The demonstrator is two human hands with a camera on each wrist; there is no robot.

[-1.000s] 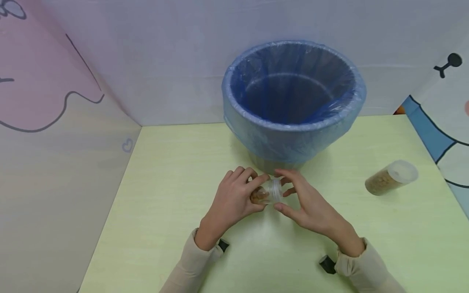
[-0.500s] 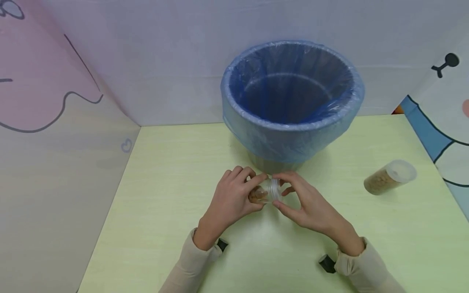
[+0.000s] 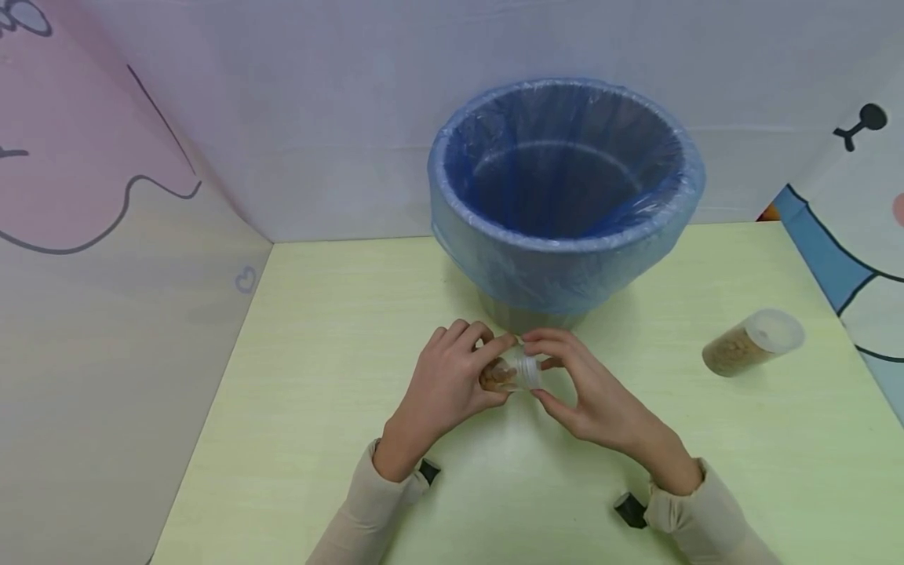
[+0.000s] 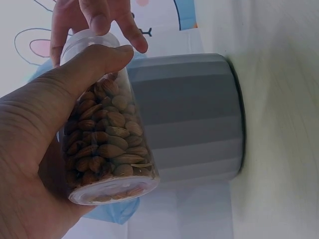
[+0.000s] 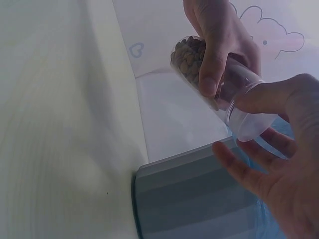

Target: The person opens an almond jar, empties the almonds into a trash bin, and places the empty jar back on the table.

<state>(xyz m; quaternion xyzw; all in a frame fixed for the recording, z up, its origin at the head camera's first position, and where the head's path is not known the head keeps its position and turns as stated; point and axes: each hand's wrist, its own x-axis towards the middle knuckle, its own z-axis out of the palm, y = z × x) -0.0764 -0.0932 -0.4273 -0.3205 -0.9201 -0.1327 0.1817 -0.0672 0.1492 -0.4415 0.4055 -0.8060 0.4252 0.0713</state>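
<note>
A small clear jar of almonds (image 3: 500, 377) is held sideways just above the green table (image 3: 332, 329), in front of the bin. My left hand (image 3: 472, 375) grips the jar's body, thumb across it (image 4: 94, 64). My right hand (image 3: 558, 377) has its thumb and fingertips curled round the jar's clear screw lid (image 3: 528, 367). The left wrist view shows the almonds (image 4: 109, 134) filling the lower part of the jar. The right wrist view shows the lid (image 5: 249, 122) seated on the jar's neck between my right hand's fingers (image 5: 271, 97).
A grey bin (image 3: 565, 196) lined with a blue plastic bag stands right behind my hands. A second clear jar with brown contents (image 3: 752, 341) lies on its side at the table's right. Patterned panels wall in the left, back and right.
My right hand's fingers have shifted a little round the lid. The jar and my left hand have stayed where they were.
</note>
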